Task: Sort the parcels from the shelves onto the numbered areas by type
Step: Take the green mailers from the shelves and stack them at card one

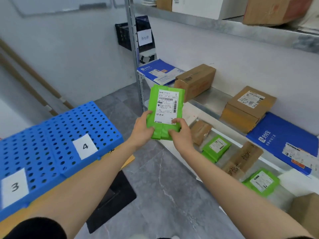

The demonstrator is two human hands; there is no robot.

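Shelf (212, 99): boxes (195, 81) (left hand (142, 128), right hand (181, 133) grip green parcel (165, 107)).

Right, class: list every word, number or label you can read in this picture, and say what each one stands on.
"3": white sheet on the blue perforated panel.
"4": second white sheet on that panel.
"棕色M": label on the green parcel held by left hand and right hand.
"支付宝": nearer blue envelope on the shelf.
Too blurred: the sign on the black crate, the fine print, other parcels' labels.
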